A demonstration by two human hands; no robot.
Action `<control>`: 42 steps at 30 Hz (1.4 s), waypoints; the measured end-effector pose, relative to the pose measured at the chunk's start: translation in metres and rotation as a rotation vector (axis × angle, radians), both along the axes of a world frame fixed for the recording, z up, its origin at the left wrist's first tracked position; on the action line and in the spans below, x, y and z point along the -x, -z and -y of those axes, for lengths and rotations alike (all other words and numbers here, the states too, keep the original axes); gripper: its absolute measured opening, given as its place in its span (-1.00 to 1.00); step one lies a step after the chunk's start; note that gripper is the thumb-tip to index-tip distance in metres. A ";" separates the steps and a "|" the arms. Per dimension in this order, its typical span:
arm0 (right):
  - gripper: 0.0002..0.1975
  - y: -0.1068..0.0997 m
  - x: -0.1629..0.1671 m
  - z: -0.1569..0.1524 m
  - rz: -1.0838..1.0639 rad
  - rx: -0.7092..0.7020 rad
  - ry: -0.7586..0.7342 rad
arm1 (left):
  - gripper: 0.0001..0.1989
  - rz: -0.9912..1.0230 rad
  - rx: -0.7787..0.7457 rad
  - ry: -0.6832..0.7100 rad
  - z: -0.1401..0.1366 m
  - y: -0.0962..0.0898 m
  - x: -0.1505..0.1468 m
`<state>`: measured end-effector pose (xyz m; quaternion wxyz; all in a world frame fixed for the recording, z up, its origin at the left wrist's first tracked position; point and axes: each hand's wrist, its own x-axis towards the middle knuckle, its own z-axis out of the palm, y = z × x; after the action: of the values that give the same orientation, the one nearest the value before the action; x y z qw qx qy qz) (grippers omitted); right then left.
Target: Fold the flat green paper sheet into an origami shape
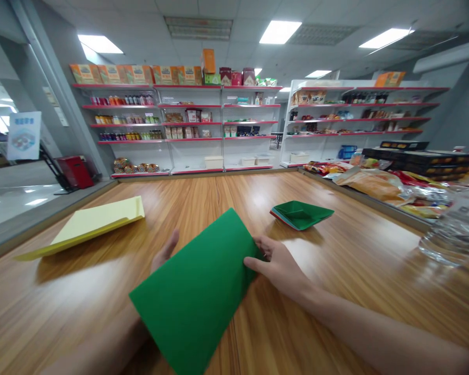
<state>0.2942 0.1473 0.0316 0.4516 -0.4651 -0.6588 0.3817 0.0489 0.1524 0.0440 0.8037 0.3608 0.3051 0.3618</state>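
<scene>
A flat green sheet of paper [199, 291] is tilted above the wooden table. My right hand [271, 260] pinches its right edge, thumb on the near face and fingers curled at the back. Behind the sheet's left side is my left hand [166, 250], its thumb stretched upward and apart from the paper. The rest of that hand is hidden by the sheet, so whether it touches the back does not show. Beyond my right hand lies a small stack of folded papers [303, 214], green on top with red and blue edges below.
Yellow paper sheets [97, 221] with raised edges lie on the table [203, 192] at the left. A clear plastic bottle [453, 234] stands at the far right. Snack packets [379, 185] and black boxes [422, 159] sit past the right edge. Stocked shelves [191, 123] stand behind.
</scene>
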 end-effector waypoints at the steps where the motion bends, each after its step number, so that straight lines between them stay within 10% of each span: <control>1: -0.62 0.000 -0.002 -0.003 -0.033 0.038 -0.019 | -0.34 -0.006 0.044 0.048 -0.003 -0.002 0.002; 9: -0.69 0.000 0.001 -0.005 -0.643 0.287 -0.022 | -0.74 -0.084 -0.079 0.007 -0.019 0.010 0.008; 24: -0.64 -0.004 0.003 0.005 -0.378 0.086 0.046 | -0.74 -0.151 -0.095 -0.033 -0.019 0.016 0.005; 30: -0.58 -0.001 0.003 0.010 -0.266 0.234 -0.279 | -0.75 -0.137 -0.095 -0.089 -0.020 0.018 0.005; 42: -0.61 -0.003 0.006 0.011 -0.152 0.296 -0.301 | -0.75 -0.094 -0.102 -0.324 -0.020 0.020 0.000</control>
<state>0.2886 0.1368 0.0341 0.3648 -0.3928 -0.6215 0.5713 0.0487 0.1723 0.0236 0.7004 0.3637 0.3775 0.4845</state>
